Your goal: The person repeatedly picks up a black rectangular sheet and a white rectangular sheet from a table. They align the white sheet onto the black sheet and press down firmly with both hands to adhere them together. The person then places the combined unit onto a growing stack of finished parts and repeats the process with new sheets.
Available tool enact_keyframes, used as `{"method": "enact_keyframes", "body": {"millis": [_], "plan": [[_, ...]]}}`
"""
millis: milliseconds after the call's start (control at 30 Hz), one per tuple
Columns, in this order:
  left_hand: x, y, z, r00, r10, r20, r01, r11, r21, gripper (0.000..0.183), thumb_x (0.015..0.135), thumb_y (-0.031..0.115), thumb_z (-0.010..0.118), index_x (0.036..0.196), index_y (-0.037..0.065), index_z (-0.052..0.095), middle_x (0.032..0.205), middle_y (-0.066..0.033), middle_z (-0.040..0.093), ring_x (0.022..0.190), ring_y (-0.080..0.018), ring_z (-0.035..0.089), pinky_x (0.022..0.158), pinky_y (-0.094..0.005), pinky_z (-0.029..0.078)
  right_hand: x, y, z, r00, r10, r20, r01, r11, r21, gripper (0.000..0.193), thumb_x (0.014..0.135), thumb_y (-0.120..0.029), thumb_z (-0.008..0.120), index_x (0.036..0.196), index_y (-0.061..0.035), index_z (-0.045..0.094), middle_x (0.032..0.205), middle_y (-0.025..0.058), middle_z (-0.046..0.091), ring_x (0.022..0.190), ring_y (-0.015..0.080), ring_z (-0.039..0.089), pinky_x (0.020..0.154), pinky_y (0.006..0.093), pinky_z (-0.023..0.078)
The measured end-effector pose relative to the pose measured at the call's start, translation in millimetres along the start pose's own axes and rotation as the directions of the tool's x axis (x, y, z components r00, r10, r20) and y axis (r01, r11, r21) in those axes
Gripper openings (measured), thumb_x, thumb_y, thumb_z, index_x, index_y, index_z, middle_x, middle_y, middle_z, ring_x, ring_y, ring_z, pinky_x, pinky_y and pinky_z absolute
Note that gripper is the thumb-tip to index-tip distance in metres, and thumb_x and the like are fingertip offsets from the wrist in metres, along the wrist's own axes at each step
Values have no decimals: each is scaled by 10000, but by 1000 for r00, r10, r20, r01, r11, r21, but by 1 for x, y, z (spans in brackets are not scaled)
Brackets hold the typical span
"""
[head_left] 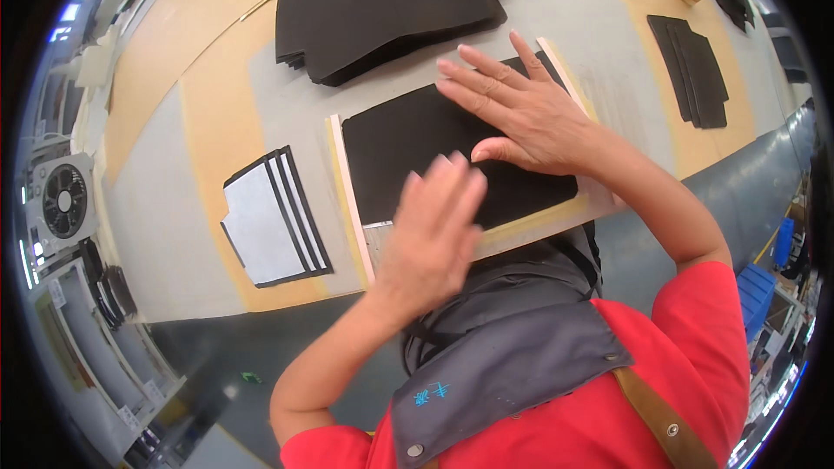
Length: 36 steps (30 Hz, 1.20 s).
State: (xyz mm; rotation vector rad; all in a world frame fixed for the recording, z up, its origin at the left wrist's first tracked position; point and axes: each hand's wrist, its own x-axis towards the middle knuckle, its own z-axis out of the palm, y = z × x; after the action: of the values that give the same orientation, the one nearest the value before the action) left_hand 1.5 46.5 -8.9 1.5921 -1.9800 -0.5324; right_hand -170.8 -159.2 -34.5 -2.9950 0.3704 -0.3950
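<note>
The right hand (pixel 530 113), fingers spread, is over the far right part of a black sheet (pixel 391 156); the left hand (pixel 434 230), blurred with fingers extended, is above the sheet's near edge. The hands are apart; whether either presses on the sheet, I cannot tell. The sheet lies flat on the worktable (pixel 174 234) between a left pale strip (pixel 349 195) and a right pale strip (pixel 563 74). Farther left overlap white-faced pieces (pixel 263 221) with black edges; beyond the sheet sits a large black stack (pixel 382 13); far right lie smaller black pieces (pixel 695 74).
</note>
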Motion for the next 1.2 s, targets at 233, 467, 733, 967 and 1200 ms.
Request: {"method": "enact_keyframes", "body": {"millis": [233, 467, 733, 967, 1200], "plan": [[57, -44, 3, 976, 40, -214, -13, 992, 127, 476, 1026, 67, 597, 1491, -14, 538, 1510, -211, 566, 1446, -392, 509, 1216, -511, 394, -18, -24, 0, 991, -132, 27, 129, 989, 77, 621, 1066, -556, 517, 1507, -122, 569, 1583, 37, 539, 1540, 213, 407, 1298, 617, 154], [54, -55, 24, 978, 6, -208, 36, 979, 201, 469, 1070, 211, 561, 1478, -20, 568, 1534, -201, 562, 1456, -372, 505, 1230, -498, 373, -23, -27, 0, 987, -104, 125, 86, 986, 140, 595, 1100, -483, 492, 1513, -59, 546, 1566, 74, 545, 1548, 253, 395, 1322, 554, 158], [61, -51, 20, 978, 66, -197, -8, 960, 282, 454, 1048, 235, 576, 1424, -14, 622, 1490, -191, 603, 1419, -367, 518, 1208, -490, 375, -27, -25, 4, 991, -109, 83, 98, 986, 132, 530, 1109, -476, 485, 1457, -92, 593, 1527, 70, 578, 1515, 242, 434, 1295, 552, 221], [61, -56, 25, 978, 69, -195, -2, 946, 325, 446, 1064, 222, 554, 1462, 24, 592, 1537, -156, 574, 1449, -352, 488, 1234, -445, 358, -57, -48, -6, 963, -227, 144, 202, 965, 170, 580, 1141, -445, 407, 1609, -105, 450, 1633, 51, 488, 1561, 218, 374, 1312, 523, 198], [61, -53, 26, 984, 61, -166, -1, 941, 338, 509, 1063, 280, 585, 1512, 43, 540, 1591, -158, 519, 1488, -352, 450, 1246, -464, 342, -103, -82, -28, 953, -242, 184, 164, 919, 359, 577, 1109, -459, 489, 1530, -69, 544, 1606, 92, 518, 1538, 251, 417, 1296, 504, 265]]}}
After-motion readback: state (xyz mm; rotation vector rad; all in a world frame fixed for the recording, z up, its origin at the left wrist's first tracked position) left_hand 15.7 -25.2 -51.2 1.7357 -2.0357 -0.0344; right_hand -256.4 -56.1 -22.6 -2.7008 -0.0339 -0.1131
